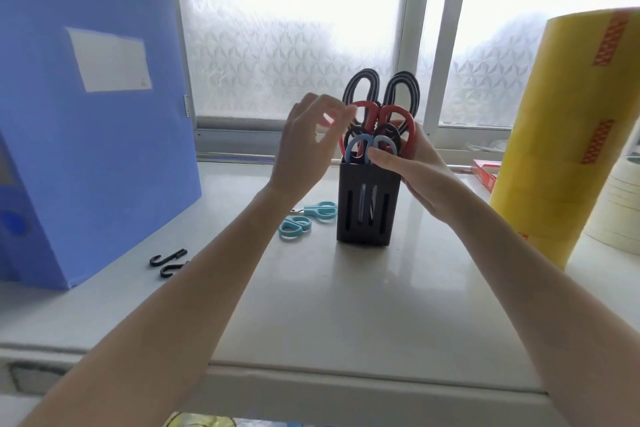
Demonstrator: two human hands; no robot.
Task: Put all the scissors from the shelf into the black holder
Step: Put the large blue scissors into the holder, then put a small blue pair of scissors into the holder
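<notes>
The black holder (365,208) stands upright mid-shelf. Several scissors stick out of it, handles up: a tall black pair (381,88), a red pair (398,116), a small black pair and a blue pair (360,146) in front. My right hand (415,170) wraps the holder's upper right side, thumb across its rim at the blue handles. My left hand (308,142) hovers just left of the handles, blurred, fingers apart and holding nothing. One light-blue pair of scissors (306,218) lies flat on the shelf, left of the holder.
A large blue file box (90,135) stands at the left. Two black hooks (169,262) lie before it. A tall yellow tape roll stack (568,135) and white tape rolls (620,208) stand at the right; a red box (485,172) lies behind. Frosted windows back the white shelf (346,305).
</notes>
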